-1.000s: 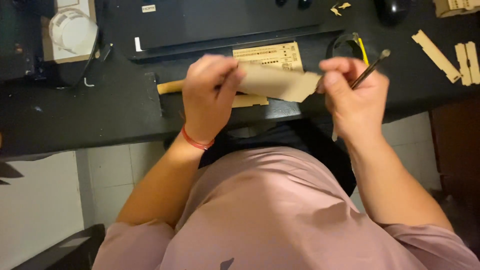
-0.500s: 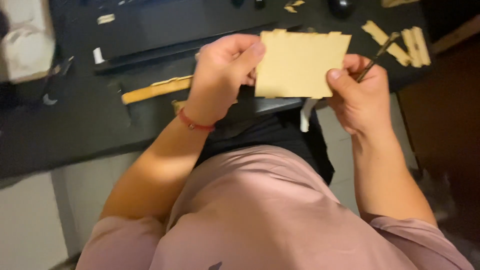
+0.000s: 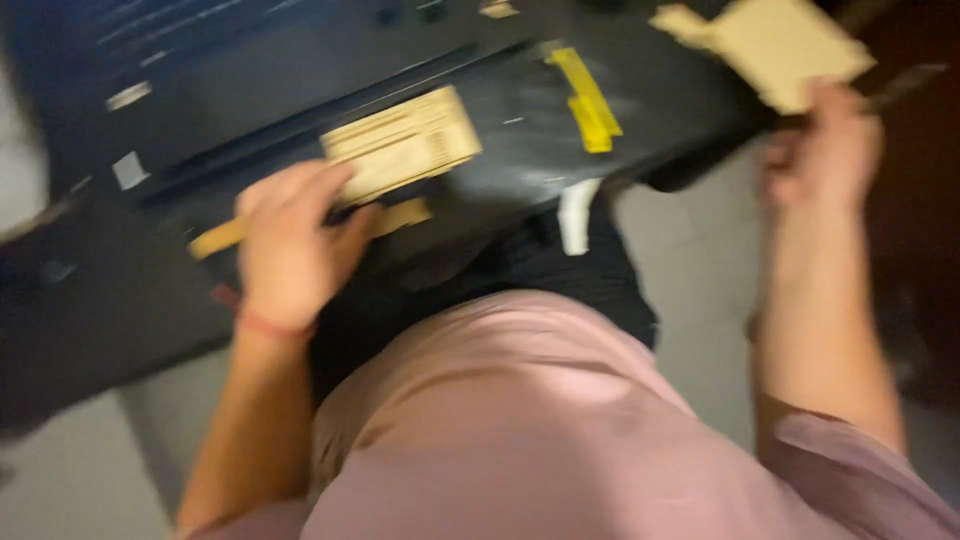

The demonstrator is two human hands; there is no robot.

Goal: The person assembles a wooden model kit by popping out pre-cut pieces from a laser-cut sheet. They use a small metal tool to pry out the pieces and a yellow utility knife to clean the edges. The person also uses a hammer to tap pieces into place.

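Frame is motion-blurred. Right hand (image 3: 820, 150) is raised off to the right past the bench edge, fingers pinched on a thin tan wooden panel (image 3: 775, 45); a dark stick-like tool (image 3: 905, 82) also sits in that hand. Left hand (image 3: 290, 245) rests loosely curled on the black bench (image 3: 90, 300), touching a tan sheet (image 3: 400, 145) and covering a wooden strip (image 3: 215, 238). Yellow piece (image 3: 590, 100) lies nearby.

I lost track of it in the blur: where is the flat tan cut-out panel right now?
In the head view, the tan panel is at the upper right, held by the right hand beyond the black table edge.
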